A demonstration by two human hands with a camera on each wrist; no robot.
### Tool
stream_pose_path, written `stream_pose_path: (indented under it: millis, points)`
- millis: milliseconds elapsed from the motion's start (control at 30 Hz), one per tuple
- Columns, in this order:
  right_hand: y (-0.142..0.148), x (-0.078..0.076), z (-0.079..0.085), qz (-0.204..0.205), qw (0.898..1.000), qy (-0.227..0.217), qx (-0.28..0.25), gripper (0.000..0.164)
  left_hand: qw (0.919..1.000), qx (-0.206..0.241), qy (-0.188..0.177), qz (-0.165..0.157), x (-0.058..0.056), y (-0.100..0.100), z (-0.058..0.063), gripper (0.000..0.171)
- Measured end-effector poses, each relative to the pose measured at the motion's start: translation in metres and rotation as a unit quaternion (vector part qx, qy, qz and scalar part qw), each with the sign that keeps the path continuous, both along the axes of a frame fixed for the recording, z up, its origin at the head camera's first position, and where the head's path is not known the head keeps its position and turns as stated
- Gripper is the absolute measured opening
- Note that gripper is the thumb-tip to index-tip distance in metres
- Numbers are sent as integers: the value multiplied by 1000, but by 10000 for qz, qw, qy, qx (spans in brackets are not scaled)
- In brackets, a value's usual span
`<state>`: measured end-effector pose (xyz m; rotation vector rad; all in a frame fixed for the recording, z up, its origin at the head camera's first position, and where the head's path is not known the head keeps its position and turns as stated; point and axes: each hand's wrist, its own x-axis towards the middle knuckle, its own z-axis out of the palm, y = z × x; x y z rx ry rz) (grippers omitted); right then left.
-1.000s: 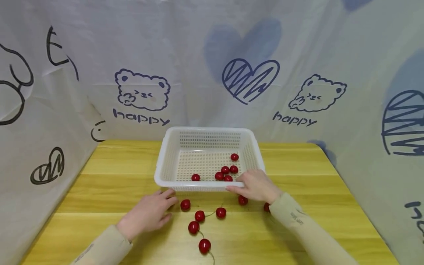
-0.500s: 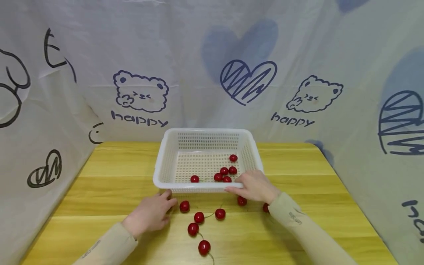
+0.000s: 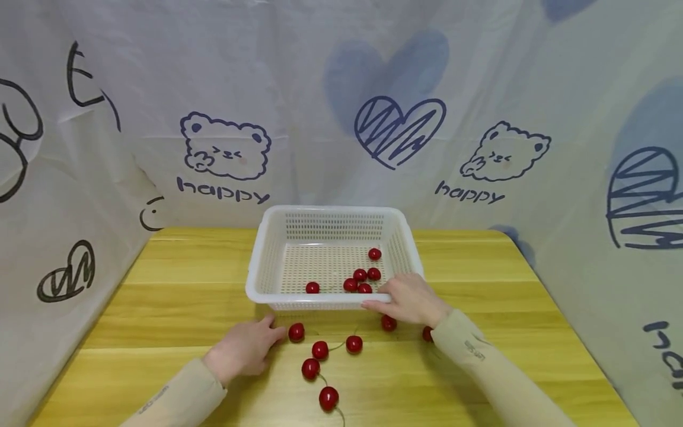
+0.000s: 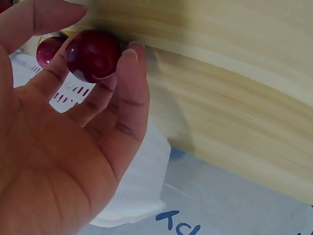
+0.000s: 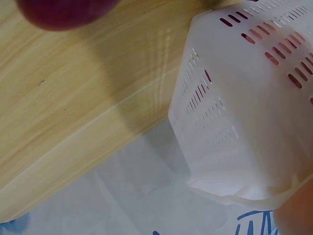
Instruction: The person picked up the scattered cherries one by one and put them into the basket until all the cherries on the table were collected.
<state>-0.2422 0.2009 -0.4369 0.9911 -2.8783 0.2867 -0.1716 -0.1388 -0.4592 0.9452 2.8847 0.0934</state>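
A white plastic basket (image 3: 333, 298) with slotted walls stands towards the back of the table and holds several red cherries (image 3: 360, 274). My right hand (image 3: 413, 298) grips its front rim near the right corner, the thumb outside; in the right wrist view only a bit of that hand (image 5: 298, 213) shows. Low over the table, left of the loose cherries, is my left hand (image 3: 245, 350). In the left wrist view its fingers curl round a cherry (image 4: 93, 56), which the hand hides from the head view. Another cherry (image 3: 296, 332) lies just right of the fingertips.
Several stemmed cherries lie in front of the basket, one (image 3: 328, 398) nearest me. One cherry (image 3: 389, 322) is below the right hand, another (image 3: 427, 334) beside the right sleeve. A printed white cloth (image 3: 320, 118) rises behind the wooden table (image 3: 176, 284).
My left hand has drawn its fingers in and shifted slightly towards me, away from the basket's front corner. The right hand keeps its grip on the rim; the basket has not moved.
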Motion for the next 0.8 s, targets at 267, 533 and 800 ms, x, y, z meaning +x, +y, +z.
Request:
stream_pose_path:
  millis: [267,533,800]
  points:
    - [1,1,0,-29,10000,-57,-14,54,9997,-6,-259,42,0,0,2,35]
    - [2,1,1,-26,10000,19,-19,54,9984,71,-559,54,1,1,7,32]
    - [1,1,1,-30,10000,-46,-44,54,9963,-3,-852,104,4,-3,14,29]
